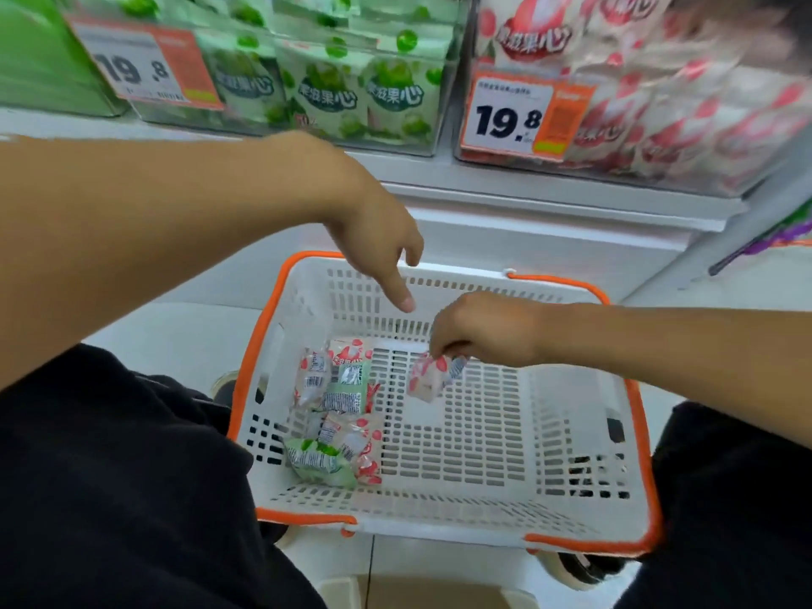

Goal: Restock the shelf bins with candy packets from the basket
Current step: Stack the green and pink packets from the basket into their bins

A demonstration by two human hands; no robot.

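Right hand (479,329), frame centre: fingertips pinching small pink-and-white candy packet (428,376) by top edge, dangling just above floor of white slotted plastic basket with orange rim (567,415). Probably lifting toward pink-packet shelf bin (685,125), upper right. Left hand (373,239) above basket's far wall, holding nothing, index finger extended downward. Remaining packets (338,410) heaped lower left in basket; green-packet bin (334,85) upper centre.
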